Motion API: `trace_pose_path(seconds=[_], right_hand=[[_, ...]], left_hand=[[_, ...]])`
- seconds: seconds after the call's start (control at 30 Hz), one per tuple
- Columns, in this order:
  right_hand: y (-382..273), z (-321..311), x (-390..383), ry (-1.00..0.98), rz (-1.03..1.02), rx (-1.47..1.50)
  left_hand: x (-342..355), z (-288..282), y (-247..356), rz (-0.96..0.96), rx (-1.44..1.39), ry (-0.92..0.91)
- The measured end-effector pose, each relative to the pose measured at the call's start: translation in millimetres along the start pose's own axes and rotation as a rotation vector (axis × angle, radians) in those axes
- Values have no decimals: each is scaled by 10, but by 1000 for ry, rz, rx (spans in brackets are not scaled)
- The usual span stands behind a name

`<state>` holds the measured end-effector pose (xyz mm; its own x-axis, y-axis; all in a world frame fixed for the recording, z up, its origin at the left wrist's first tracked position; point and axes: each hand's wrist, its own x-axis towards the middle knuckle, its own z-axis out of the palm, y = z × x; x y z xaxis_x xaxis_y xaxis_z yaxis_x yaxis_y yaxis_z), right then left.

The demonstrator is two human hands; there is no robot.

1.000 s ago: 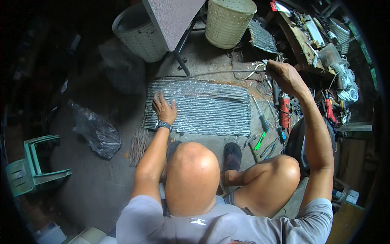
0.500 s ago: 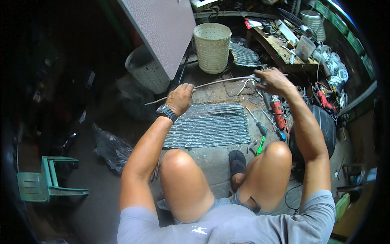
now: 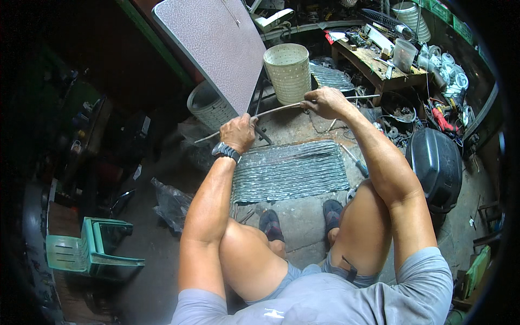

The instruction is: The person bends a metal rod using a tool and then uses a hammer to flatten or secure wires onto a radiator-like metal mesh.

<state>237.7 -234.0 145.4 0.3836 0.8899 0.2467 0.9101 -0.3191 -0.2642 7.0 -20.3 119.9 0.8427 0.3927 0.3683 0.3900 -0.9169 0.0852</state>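
Out in front of me, a long thin pale rod [image 3: 279,109], slightly bent, runs between my two hands. My left hand [image 3: 238,133], with a watch on its wrist, is closed round the rod, and one end pokes out to its left. Farther right, my right hand [image 3: 324,103] pinches the rod with thumb and fingers, and the other end reaches beyond it. Nearer to me than the rod, a grey ribbed mat [image 3: 292,172] lies flat on the floor. A screwdriver [image 3: 357,162] lies beside the mat's right edge, partly hidden by my right arm.
A pale woven basket [image 3: 287,73] and a tilted tabletop [image 3: 216,46] stand ahead. The cluttered low wooden table [image 3: 398,81] is at the far right, above a black case [image 3: 435,168]. To the left are a green plastic chair [image 3: 95,252] and a crumpled clear bag [image 3: 173,203].
My right hand has come closer to my left along the rod, leaving more rod sticking out on the right. My head view has shifted, and both feet now show.
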Motion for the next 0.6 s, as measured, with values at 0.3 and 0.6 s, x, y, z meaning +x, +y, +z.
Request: trace_pose_path(seconds=[0.3,0.6], right_hand=[[-727,526,103,103,64,461],[-1085,790,0,131,64,648]], left_hand=[[388,111,-98,-631,-1474,83],[573,155,39,-719,-2201,134]])
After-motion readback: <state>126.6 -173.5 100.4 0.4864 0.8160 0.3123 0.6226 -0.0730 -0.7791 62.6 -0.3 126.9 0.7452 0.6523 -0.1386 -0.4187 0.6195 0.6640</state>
